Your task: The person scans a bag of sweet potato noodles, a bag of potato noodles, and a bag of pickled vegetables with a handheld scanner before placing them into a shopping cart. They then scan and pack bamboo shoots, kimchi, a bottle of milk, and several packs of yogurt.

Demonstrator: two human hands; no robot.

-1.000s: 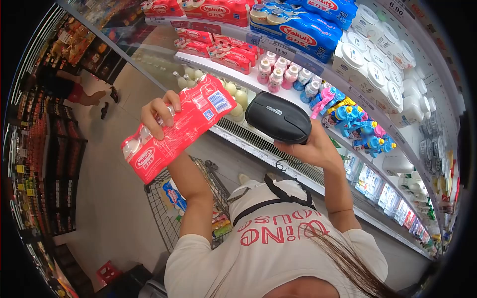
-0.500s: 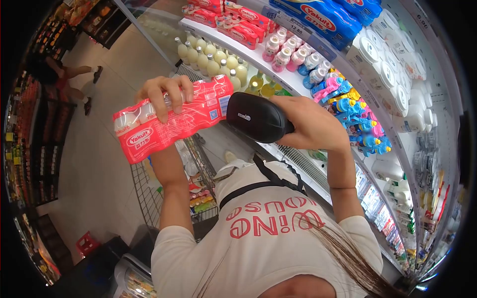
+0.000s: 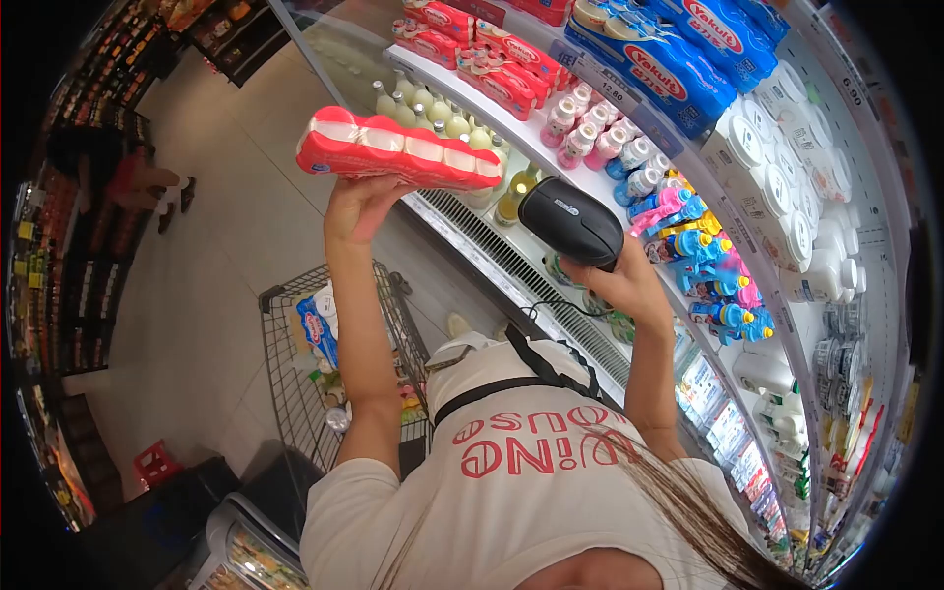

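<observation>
My left hand grips a red-wrapped pack of Yakult bottles from below, holding it up level with the front of the chilled shelf. The pack lies on its side, a row of pale bottle shapes showing through the wrap. In my right hand is a black barcode scanner, its rounded head pointing toward the pack with a gap between them. A thin cable hangs below the scanner. Part of the scanner's handle is hidden by my fingers.
Red Yakult packs and blue Yakult packs fill the shelf, beside small pink-and-white bottles and white tubs. A wire shopping cart with goods stands below my left arm. Another person's leg shows in the aisle.
My left hand has turned the Yakult pack over and raised it toward the shelf, from above it to beneath it. The scanner has moved right, away from the pack.
</observation>
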